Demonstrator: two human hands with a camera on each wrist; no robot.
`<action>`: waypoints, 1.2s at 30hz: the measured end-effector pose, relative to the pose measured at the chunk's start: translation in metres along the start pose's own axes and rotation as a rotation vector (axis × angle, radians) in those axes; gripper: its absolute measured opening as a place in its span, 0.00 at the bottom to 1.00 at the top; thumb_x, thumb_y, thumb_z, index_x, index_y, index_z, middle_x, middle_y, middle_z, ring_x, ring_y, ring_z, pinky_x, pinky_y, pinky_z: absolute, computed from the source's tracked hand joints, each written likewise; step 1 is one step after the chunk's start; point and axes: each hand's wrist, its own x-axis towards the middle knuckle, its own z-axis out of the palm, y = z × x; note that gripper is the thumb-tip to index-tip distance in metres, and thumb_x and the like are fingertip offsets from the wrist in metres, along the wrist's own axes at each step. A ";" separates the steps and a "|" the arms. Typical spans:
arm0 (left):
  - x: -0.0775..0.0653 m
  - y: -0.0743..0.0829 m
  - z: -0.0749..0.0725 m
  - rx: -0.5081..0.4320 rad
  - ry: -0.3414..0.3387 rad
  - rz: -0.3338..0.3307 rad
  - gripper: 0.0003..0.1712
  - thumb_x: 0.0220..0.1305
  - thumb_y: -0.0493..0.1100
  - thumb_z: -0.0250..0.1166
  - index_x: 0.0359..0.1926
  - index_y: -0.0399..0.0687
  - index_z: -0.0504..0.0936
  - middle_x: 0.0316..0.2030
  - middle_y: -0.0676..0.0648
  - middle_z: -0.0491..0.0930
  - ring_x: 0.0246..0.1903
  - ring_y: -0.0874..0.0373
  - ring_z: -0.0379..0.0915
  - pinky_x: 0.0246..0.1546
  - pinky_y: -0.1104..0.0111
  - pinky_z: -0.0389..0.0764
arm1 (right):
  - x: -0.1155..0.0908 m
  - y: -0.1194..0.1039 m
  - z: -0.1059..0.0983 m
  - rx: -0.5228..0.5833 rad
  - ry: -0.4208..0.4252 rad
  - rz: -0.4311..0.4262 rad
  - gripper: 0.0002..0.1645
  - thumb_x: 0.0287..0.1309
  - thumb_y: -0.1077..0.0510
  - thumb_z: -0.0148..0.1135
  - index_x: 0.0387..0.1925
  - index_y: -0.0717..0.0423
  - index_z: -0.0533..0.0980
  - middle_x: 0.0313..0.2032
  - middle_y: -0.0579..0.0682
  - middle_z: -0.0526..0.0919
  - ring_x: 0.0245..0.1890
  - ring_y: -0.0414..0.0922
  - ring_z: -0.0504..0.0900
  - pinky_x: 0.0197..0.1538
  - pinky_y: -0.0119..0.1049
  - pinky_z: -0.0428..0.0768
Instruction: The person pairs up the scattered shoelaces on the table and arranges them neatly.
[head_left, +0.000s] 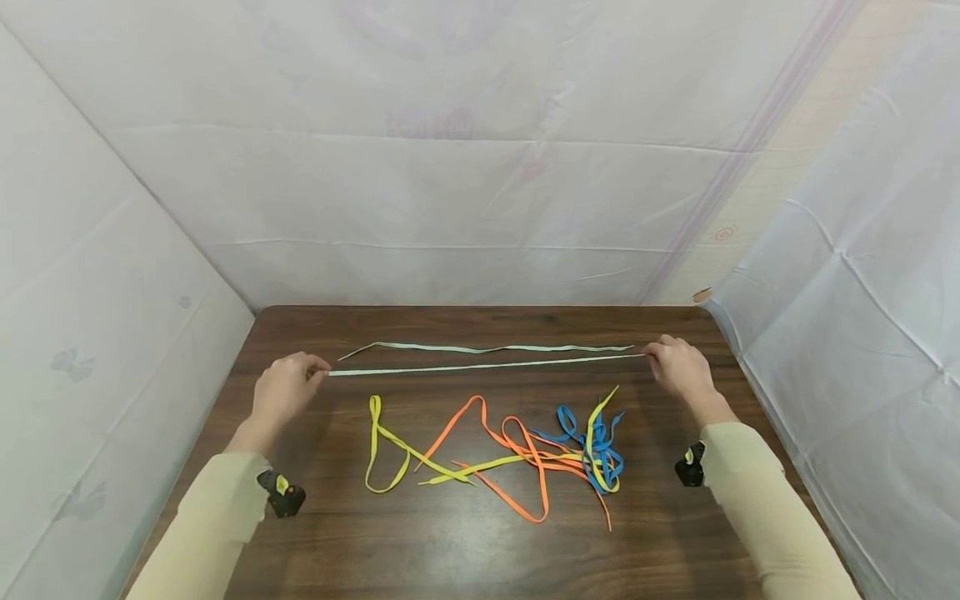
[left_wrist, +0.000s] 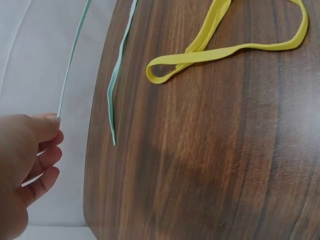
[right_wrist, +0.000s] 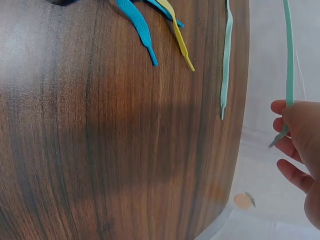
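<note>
A mint-green shoelace [head_left: 487, 365] is stretched nearly straight between my two hands. My left hand [head_left: 287, 387] pinches its left end between thumb and index finger, the other fingers loosely bent. At the opposite end, my right hand [head_left: 681, 367] pinches the lace, and a short tip hangs past the fingers in the right wrist view [right_wrist: 280, 136]. Just beyond the held lace, a second mint-green shoelace [head_left: 442, 347] lies along the far side of the wooden table, slightly wavy. In the left wrist view, one end of that lying lace [left_wrist: 111, 100] shows beside my hand.
Nearer me lie a yellow shoelace [head_left: 372, 450], an orange shoelace [head_left: 543, 483] and a bunched blue shoelace [head_left: 600, 446], crossing and tangled at the right. The brown table [head_left: 420, 558] is bordered by whitish sheeting [head_left: 465, 192] at the back and sides.
</note>
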 end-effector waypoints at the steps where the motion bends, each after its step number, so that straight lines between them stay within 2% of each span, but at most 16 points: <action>1: 0.001 -0.001 0.000 0.005 0.006 0.007 0.05 0.55 0.41 0.60 0.32 0.48 0.81 0.30 0.44 0.79 0.16 0.59 0.67 0.12 0.68 0.63 | 0.000 0.001 0.000 0.004 -0.001 0.006 0.09 0.52 0.62 0.55 0.35 0.59 0.78 0.30 0.54 0.75 0.29 0.54 0.75 0.31 0.47 0.73; 12: 0.017 -0.005 0.001 0.036 -0.013 0.020 0.07 0.56 0.40 0.58 0.34 0.47 0.80 0.33 0.41 0.80 0.14 0.58 0.64 0.10 0.67 0.61 | 0.001 0.008 -0.004 0.031 -0.050 0.110 0.09 0.54 0.62 0.52 0.36 0.58 0.76 0.33 0.55 0.75 0.31 0.56 0.75 0.33 0.50 0.72; 17: 0.023 -0.006 0.004 0.084 0.001 0.063 0.07 0.56 0.40 0.58 0.34 0.45 0.80 0.34 0.42 0.80 0.23 0.49 0.75 0.17 0.58 0.70 | 0.002 0.011 -0.001 0.037 -0.068 0.134 0.08 0.54 0.62 0.51 0.35 0.58 0.74 0.33 0.56 0.75 0.31 0.56 0.75 0.32 0.49 0.71; 19: 0.024 -0.007 0.006 0.110 0.003 0.083 0.06 0.55 0.40 0.58 0.34 0.44 0.80 0.34 0.42 0.79 0.28 0.46 0.76 0.22 0.55 0.72 | 0.002 0.013 0.000 0.034 -0.069 0.142 0.07 0.54 0.62 0.51 0.35 0.58 0.74 0.32 0.56 0.75 0.30 0.56 0.75 0.31 0.49 0.71; 22: 0.027 -0.010 0.008 0.131 -0.009 0.087 0.06 0.55 0.41 0.59 0.33 0.44 0.79 0.33 0.43 0.79 0.29 0.45 0.75 0.23 0.54 0.72 | 0.004 0.014 0.002 0.027 -0.065 0.146 0.07 0.53 0.62 0.51 0.34 0.59 0.73 0.31 0.56 0.75 0.30 0.56 0.75 0.30 0.49 0.71; 30: 0.033 -0.017 0.014 0.154 -0.013 0.061 0.06 0.53 0.42 0.60 0.28 0.44 0.77 0.26 0.46 0.76 0.24 0.50 0.72 0.18 0.58 0.69 | 0.010 0.012 0.006 0.010 -0.046 0.163 0.06 0.52 0.62 0.52 0.31 0.60 0.73 0.30 0.57 0.74 0.30 0.57 0.73 0.32 0.50 0.71; 36: 0.040 -0.016 0.021 0.155 -0.032 -0.003 0.06 0.54 0.42 0.58 0.29 0.43 0.76 0.25 0.45 0.75 0.24 0.51 0.71 0.19 0.59 0.69 | 0.016 0.009 0.009 0.012 -0.063 0.184 0.07 0.53 0.61 0.51 0.32 0.59 0.73 0.30 0.57 0.74 0.30 0.57 0.73 0.31 0.50 0.71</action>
